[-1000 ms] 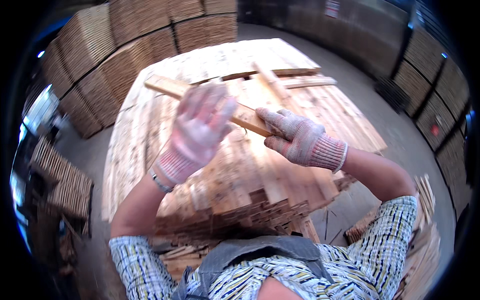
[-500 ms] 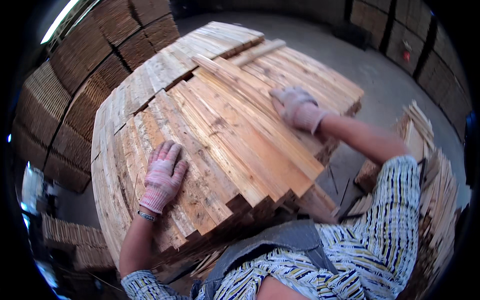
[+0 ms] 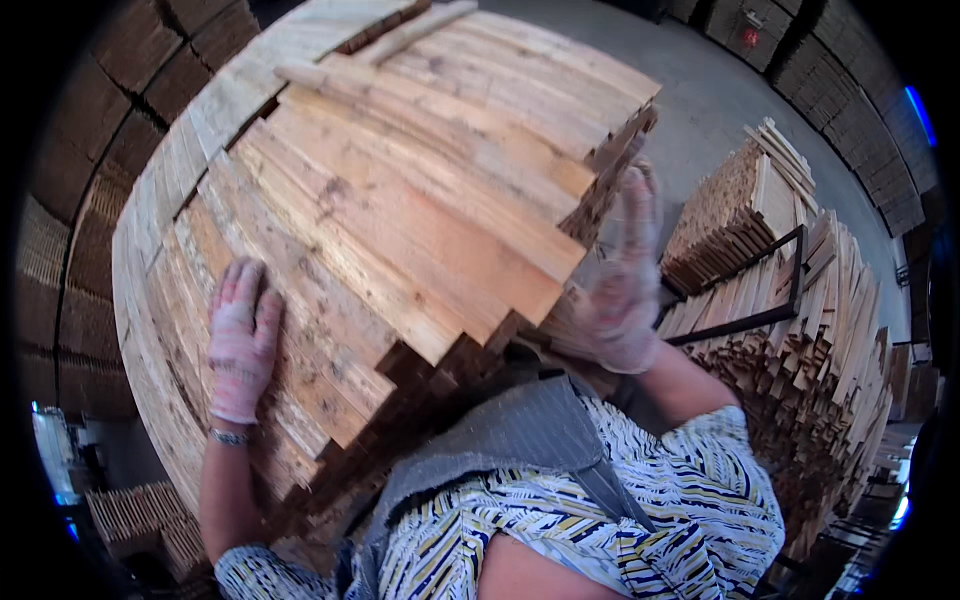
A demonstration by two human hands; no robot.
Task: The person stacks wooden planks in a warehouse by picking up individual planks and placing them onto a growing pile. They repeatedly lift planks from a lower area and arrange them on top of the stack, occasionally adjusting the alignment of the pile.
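Note:
A large stack of pale wooden slats (image 3: pixel 400 200) fills the middle of the view, its slats laid in layers. My left hand (image 3: pixel 240 340), in a light knit glove, lies flat on the top slats near the stack's left side, fingers spread. Gloved too, my right hand (image 3: pixel 615 280) is blurred and presses with open fingers against the stack's right end, by the slat ends. Neither hand grips a slat. I wear a striped shirt and a grey apron (image 3: pixel 500 440).
A lower pile of slats in a dark metal frame (image 3: pixel 780 300) stands to the right. More stacked slat bundles (image 3: pixel 90 260) line the left wall and the far right (image 3: pixel 860 100). Grey concrete floor (image 3: pixel 710 100) lies beyond the stack.
A second ago both hands held one slat above the stack. It has been laid down; my left hand rests on top, and my right hand has dropped from the top to the stack's right end.

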